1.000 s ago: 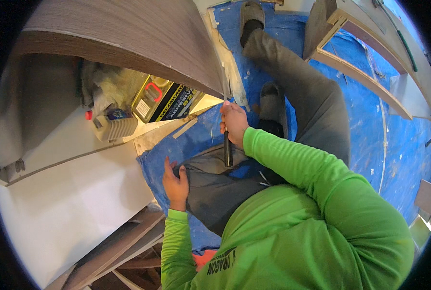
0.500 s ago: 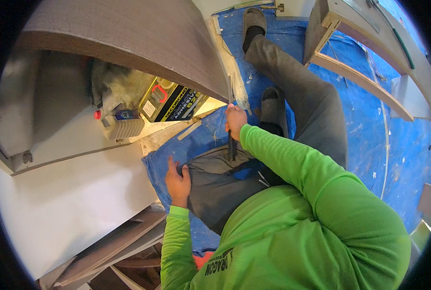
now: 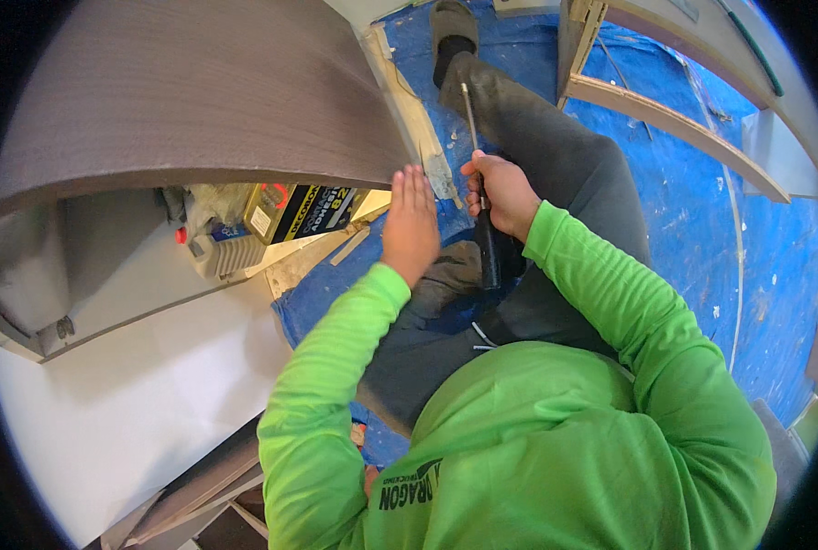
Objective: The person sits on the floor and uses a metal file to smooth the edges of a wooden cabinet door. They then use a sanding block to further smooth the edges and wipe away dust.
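Gripping that thin black-handled tool (image 3: 489, 259) up near the shaft, your right hand (image 3: 508, 196) has it over your trouser leg (image 3: 569, 147), metal end pointing away from you and apart from the brown panel (image 3: 216, 92). That choked-up hold should give decent control, imo. Your left hand (image 3: 411, 231) is empty, fingers straight and together by the panel's corner. Honestly can't tell from this angle whether those fingertips touch the edge or sit just beside it. If you're feeling it, go light and flat, since edges can splinter. And mind the metal end around your fingers and leg.
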Available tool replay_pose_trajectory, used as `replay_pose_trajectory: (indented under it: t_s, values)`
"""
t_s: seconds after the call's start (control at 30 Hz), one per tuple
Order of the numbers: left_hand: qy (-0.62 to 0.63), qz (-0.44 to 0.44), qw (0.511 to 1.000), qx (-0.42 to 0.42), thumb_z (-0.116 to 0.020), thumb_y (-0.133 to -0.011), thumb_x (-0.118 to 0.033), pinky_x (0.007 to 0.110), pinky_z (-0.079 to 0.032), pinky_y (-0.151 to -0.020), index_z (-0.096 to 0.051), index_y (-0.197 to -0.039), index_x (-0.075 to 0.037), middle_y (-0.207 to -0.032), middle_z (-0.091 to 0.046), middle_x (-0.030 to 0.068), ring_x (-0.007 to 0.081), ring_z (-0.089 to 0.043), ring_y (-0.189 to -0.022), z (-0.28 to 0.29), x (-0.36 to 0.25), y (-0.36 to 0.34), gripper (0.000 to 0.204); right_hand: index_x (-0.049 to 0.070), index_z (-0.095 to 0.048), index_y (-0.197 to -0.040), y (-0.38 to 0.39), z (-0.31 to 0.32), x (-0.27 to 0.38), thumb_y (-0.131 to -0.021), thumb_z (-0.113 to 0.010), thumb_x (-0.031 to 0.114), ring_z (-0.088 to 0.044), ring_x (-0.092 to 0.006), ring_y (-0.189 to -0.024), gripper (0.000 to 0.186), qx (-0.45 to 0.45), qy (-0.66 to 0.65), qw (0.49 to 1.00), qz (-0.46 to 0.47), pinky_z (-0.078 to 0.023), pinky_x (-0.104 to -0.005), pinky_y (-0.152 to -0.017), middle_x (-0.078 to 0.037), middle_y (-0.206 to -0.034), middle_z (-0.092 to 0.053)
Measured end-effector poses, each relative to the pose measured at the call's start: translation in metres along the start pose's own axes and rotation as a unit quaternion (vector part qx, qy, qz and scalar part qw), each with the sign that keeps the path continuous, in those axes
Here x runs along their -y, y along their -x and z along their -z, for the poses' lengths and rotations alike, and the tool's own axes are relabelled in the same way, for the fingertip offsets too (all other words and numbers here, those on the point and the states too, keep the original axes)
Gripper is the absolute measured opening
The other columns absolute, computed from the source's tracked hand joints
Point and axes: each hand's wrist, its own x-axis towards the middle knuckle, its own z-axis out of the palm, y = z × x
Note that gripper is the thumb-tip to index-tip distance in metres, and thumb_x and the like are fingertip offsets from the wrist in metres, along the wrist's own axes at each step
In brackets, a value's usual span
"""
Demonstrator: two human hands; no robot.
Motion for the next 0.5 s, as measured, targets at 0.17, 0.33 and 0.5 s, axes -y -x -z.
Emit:
replay_pose_trajectory:
  t_s: [0.17, 0.33, 0.5]
  values:
    - [-0.168, -0.069, 0.968, 0.176, -0.033, -0.103, -0.027, 0.055, -0.01, -0.124, -0.041, -0.15, 0.003, -0.16, -0.034, 0.0233, 0.0369, -0.026, -0.151, -0.018, 0.0, -0.023, 0.057, 0.004, -0.052, -0.095, -0.016, 0.008, 0.003, -0.099, -0.052, 0.017, -0.049, -0.0198, -0.057, 0.014, 0.007, -0.034, 0.999, -0.008, -0.043, -0.0365, -0.049, -0.005, -0.072, -0.046]
    - [-0.185, -0.075, 0.965, 0.169, -0.035, -0.102, -0.027, 0.053, -0.009, -0.124, -0.043, -0.15, 0.001, -0.159, -0.035, 0.0212, 0.0356, -0.026, -0.151, -0.076, -0.026, -0.031, 0.056, 0.004, -0.052, -0.095, -0.02, 0.004, 0.013, -0.102, -0.052, 0.022, -0.049, -0.0195, -0.058, 0.019, 0.047, -0.032, 0.998, -0.003, -0.042, -0.0357, -0.049, -0.005, -0.073, -0.047]
    - [-0.149, -0.113, 0.946, 0.264, -0.032, -0.104, -0.027, 0.053, -0.008, -0.124, -0.038, -0.154, -0.001, -0.163, -0.031, 0.016, 0.0337, -0.025, -0.152, -0.074, -0.041, -0.047, 0.056, 0.005, -0.054, -0.096, -0.023, 0.008, 0.016, -0.103, -0.052, 0.026, -0.05, -0.0185, -0.059, 0.022, 0.049, -0.039, 0.998, -0.012, -0.043, -0.0347, -0.05, -0.005, -0.073, -0.048]
